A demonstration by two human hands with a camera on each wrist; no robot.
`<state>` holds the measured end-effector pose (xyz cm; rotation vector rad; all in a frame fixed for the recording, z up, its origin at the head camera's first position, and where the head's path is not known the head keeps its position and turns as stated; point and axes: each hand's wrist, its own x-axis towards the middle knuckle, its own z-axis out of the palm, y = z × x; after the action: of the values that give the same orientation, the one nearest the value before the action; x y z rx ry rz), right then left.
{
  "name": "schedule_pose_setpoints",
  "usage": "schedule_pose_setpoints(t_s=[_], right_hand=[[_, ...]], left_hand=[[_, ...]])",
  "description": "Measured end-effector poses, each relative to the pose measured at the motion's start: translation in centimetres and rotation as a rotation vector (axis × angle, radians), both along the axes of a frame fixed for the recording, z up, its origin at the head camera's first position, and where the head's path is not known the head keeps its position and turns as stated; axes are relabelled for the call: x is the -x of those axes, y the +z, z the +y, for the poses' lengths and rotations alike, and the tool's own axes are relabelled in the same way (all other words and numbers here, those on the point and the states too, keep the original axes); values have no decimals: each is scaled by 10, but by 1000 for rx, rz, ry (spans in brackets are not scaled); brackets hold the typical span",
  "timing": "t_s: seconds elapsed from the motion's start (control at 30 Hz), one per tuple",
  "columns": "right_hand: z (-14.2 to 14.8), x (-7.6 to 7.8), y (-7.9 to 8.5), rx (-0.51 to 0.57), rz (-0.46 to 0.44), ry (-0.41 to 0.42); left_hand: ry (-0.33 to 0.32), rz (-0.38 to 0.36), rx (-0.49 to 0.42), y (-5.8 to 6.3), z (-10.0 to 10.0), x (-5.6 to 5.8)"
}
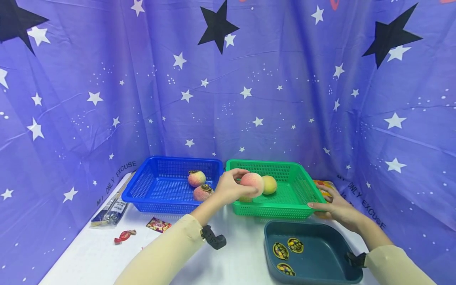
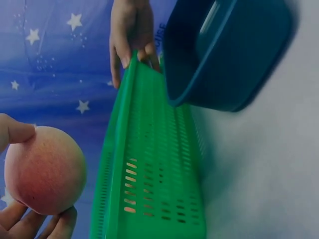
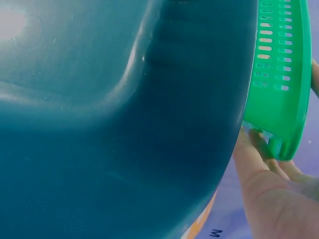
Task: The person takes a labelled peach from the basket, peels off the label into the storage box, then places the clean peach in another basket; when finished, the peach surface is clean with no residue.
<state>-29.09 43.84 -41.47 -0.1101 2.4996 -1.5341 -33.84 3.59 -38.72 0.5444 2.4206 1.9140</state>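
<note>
Peach being held by left hand, lower centre of frame; right hand gripping green basket, probably steadying it.

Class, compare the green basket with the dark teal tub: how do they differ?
Walls: the green basket is perforated, while the dark teal tub has solid sides.
Contents: the green basket holds yellow fruit; the dark teal tub holds three stickers.
Contact: the right hand grips the green basket's rim, while no hand grips the dark teal tub.
Shared: both are open-topped containers.
</note>
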Motion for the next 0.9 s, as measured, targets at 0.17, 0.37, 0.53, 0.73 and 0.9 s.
schedule_pose_setpoints(t_s=[0.17,0.37,0.53,0.73,0.9], right_hand=[[-1,-3,1,4,0,3],[-1,-5,1,8,0,-5],[1,-5,-1,14,-5,-8],[1,-2,0,-2,-4,-1],[0,-1,0,4,-2,0]], left_hand=[[12,-42,24,-2,20,11],[-7,-27,114,-6,42,19],[-27,-49,206,-9,54,19],[-5,-76,277,-13,61,16],[38,-60,425,-17,66,19]])
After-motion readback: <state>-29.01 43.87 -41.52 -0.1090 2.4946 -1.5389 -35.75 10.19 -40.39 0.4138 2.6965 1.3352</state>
